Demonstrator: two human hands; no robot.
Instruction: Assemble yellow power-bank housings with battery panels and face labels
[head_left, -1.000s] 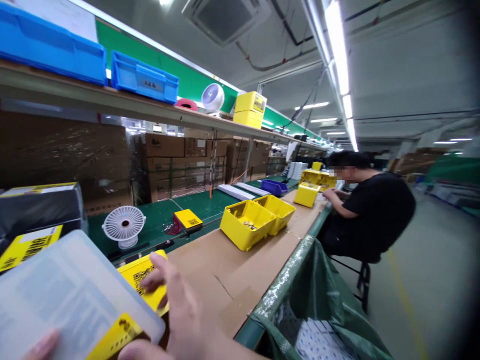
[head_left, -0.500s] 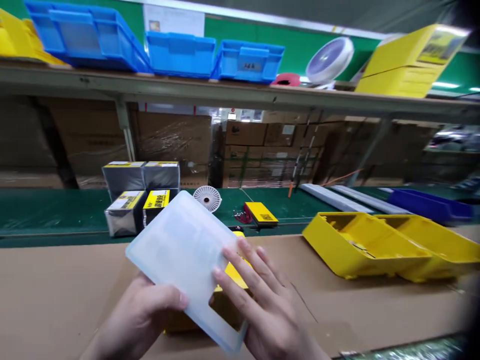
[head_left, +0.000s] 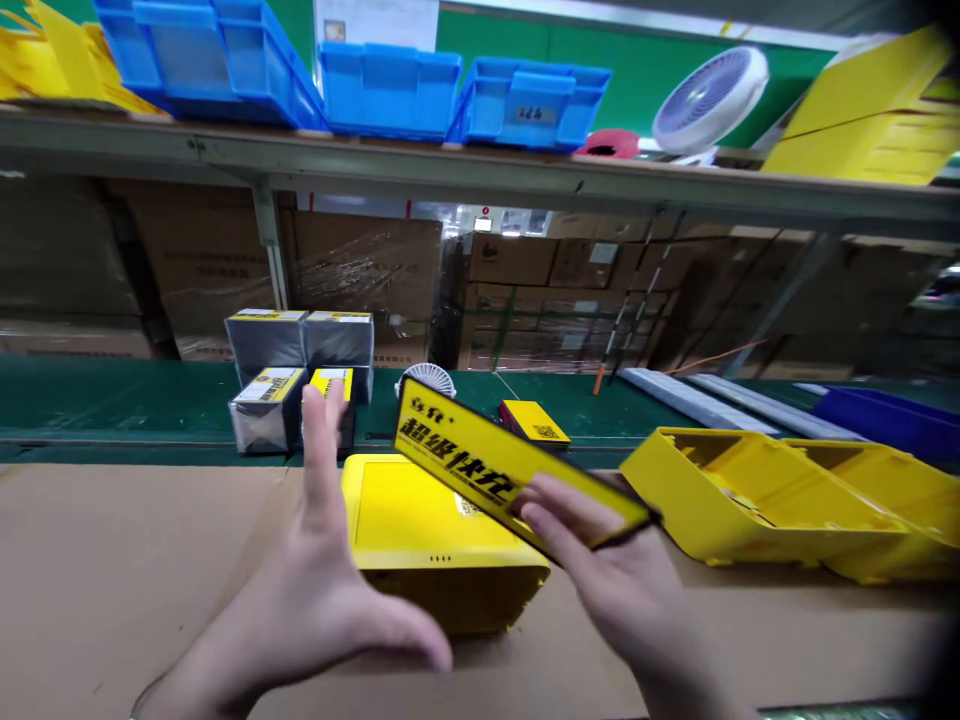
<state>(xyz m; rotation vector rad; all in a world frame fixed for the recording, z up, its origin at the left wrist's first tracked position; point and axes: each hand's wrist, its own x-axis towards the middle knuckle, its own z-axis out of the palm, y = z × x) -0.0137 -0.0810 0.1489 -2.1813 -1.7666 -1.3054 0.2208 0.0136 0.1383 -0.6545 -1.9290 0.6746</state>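
My right hand (head_left: 630, 570) grips one end of a yellow panel (head_left: 457, 450) with dark edges and bold black Chinese lettering. The panel is held tilted, its other end pointing up to the left. Below it a yellow plastic housing (head_left: 405, 510) sits on brown cardboard (head_left: 135, 580), its near side dark and in shadow. The panel hides part of the housing's top. To the left, my left hand (head_left: 322, 570) is open and empty, thumb and fingers spread wide in front of the housing's left side.
Yellow bins or shells (head_left: 757, 500) lie at the right. Several boxes (head_left: 270, 405) with yellow-and-white tops stand back left. Behind are a small white fan grille (head_left: 431, 378), a yellow-topped box (head_left: 536, 420) and pale metal bars (head_left: 697, 400). Blue bins (head_left: 390, 90) line the overhead shelf.
Both hands were at a pale translucent sheet with a cutout; now a yellow lettered face shows in my right hand. My left hand has let go and spread open. The view has shifted left.
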